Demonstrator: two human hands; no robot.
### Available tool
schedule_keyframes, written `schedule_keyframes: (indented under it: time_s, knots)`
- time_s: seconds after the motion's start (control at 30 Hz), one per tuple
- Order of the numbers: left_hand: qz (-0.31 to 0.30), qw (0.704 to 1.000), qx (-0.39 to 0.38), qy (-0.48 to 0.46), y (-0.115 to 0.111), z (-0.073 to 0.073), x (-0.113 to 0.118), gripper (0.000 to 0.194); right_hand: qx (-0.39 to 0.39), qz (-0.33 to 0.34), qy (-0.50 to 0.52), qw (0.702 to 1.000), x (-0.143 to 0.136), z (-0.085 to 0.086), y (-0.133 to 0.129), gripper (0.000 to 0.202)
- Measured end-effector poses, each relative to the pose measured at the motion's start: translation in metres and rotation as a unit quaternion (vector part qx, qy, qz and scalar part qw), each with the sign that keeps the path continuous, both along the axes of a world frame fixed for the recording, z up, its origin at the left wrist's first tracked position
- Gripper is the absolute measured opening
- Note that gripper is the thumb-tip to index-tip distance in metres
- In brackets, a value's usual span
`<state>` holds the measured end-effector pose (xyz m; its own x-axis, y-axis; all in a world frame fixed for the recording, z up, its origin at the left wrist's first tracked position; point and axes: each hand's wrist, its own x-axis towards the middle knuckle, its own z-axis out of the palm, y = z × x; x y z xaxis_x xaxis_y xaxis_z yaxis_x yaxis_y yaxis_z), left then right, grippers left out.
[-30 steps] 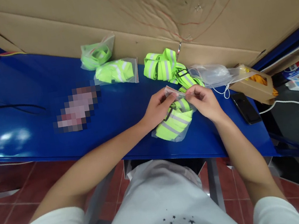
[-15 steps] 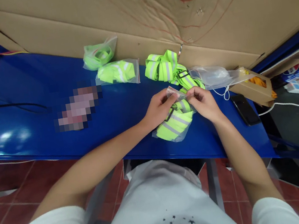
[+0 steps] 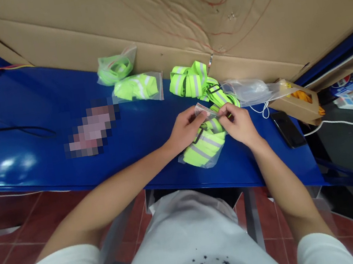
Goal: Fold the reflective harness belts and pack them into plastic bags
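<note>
A clear zip bag (image 3: 205, 150) with a folded yellow-green reflective strap inside lies near the front edge of the blue table (image 3: 145, 146). My left hand (image 3: 185, 128) pinches the bag's top edge at its left part. At the right part of the same edge, my right hand (image 3: 237, 123) is closed on the bag, thumb against fingers. Just behind my hands lies a loose pile of reflective straps (image 3: 190, 80) with black buckles.
Two bagged straps (image 3: 115, 68) (image 3: 137, 87) lie by the cardboard wall (image 3: 81, 40). To the right are clear plastic bags (image 3: 247, 90), a cardboard box (image 3: 296, 104), a black phone (image 3: 288, 129) and a white cable. A blurred-out object (image 3: 91, 130) lies left.
My right hand has shifted slightly along the bag's top edge, its fingers still closed on it. The whole view has moved a little; the bag stays in both hands.
</note>
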<state>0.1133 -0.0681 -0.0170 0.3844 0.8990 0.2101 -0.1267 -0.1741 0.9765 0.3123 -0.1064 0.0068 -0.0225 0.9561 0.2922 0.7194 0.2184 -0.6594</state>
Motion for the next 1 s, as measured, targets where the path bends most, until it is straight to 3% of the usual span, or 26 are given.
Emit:
schedule_keyframes:
  time_s: [0.13,0.33,0.53,0.77,1.0]
  knots:
    - [0.008,1.0,0.004,-0.006,0.0,0.002,-0.001,0.031,0.002,-0.008,-0.03,1.0,0.001,0.001,-0.002,0.005]
    - [0.031,0.999,-0.021,-0.037,0.019,0.003,-0.006,0.044,-0.084,-0.012,0.206,0.975,0.006,-0.002,0.005,0.018]
    - [0.045,0.988,-0.13,-0.074,0.044,0.005,-0.021,0.048,-0.105,-0.005,0.323,0.94,0.006,-0.002,0.011,0.043]
    - [-0.052,0.986,-0.149,-0.052,0.018,0.008,-0.007,0.058,-0.116,-0.004,0.437,0.892,0.003,-0.008,0.014,0.047]
    - [-0.042,0.983,-0.168,-0.063,0.023,0.007,-0.01,0.061,-0.117,-0.023,0.498,0.859,0.006,-0.014,0.017,0.043]
